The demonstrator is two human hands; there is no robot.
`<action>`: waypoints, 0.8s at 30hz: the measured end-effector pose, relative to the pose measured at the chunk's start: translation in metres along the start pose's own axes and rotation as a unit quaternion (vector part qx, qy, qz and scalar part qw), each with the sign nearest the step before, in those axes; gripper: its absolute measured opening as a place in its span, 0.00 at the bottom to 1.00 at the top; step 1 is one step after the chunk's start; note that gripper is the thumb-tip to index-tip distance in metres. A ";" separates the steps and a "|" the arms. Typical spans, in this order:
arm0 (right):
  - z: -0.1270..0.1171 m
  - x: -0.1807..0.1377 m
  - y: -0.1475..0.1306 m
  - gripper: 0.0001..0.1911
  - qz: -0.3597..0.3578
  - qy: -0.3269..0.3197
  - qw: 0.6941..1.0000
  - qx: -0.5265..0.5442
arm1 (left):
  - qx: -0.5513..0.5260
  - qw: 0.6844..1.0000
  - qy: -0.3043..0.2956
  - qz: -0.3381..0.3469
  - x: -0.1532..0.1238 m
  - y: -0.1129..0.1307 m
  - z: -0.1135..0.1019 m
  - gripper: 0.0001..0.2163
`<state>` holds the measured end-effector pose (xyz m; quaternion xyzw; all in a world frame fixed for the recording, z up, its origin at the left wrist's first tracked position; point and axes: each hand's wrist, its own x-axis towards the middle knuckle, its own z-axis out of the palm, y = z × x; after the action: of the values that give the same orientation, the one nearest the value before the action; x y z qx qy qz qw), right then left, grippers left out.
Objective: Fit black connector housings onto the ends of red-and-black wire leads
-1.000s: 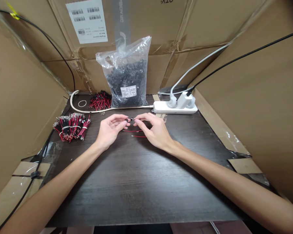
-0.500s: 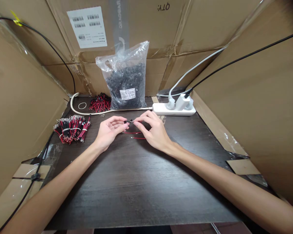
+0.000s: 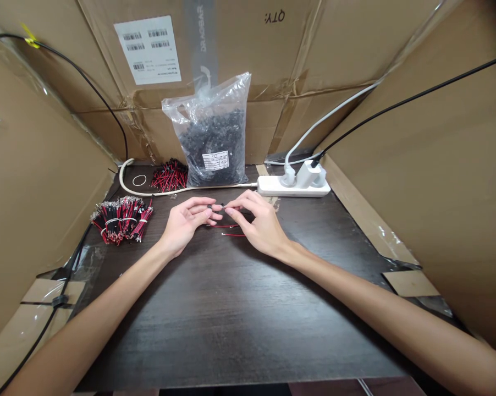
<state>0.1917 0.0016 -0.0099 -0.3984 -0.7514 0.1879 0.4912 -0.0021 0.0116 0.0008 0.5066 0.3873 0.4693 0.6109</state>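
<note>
The left hand (image 3: pixel 181 224) is half curled, palm turned inward, its thumb and forefinger closed around a small black part (image 3: pixel 209 207); the other fingers bend loosely behind. The right hand (image 3: pixel 264 224) faces it, thumb and forefinger pressed close in a pinch on a tiny dark piece (image 3: pixel 222 205) – too small, and too much covered by the fingertips, to make out its shape. The two sets of fingertips almost meet, with the black part and the dark piece between them, held over the far half of the table (image 3: pixel 240 308). Just below the fingertips lie two red wires (image 3: pixel 233 235), their right ends hidden by the right hand.

Beyond the hands, a white cord (image 3: pixel 151 194) runs across to a power strip (image 3: pixel 273 187), near the right knuckles. Behind the cord a plastic bag (image 3: pixel 215 140) of black bits stands close to the back wall (image 3: pixel 248 33), with a loose pile of wires (image 3: pixel 169 176) beside it. Tied wire bundles (image 3: pixel 122 221) sit to the left, apart from the left wrist.

Cardboard walls close in the left, right and back. The widest room is toward the person – bare tabletop between the forearms, reaching down to the front edge.
</note>
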 end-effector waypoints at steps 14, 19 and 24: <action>0.000 0.001 -0.003 0.04 0.019 -0.012 0.999 0.027 | 0.087 0.994 0.054 0.029 -0.002 0.002 0.005 0.15; 0.000 0.002 -0.004 0.04 0.017 -0.013 0.999 0.026 | 0.096 0.993 0.072 0.023 -0.002 0.001 0.004 0.15; 0.000 0.001 -0.003 0.05 0.016 -0.022 0.999 0.022 | 0.084 0.993 0.082 0.017 -0.003 0.001 0.004 0.16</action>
<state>0.1904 0.0004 -0.0072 -0.3949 -0.7513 0.2211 0.4803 0.0009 0.0072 0.0031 0.5220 0.4657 0.4853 0.5244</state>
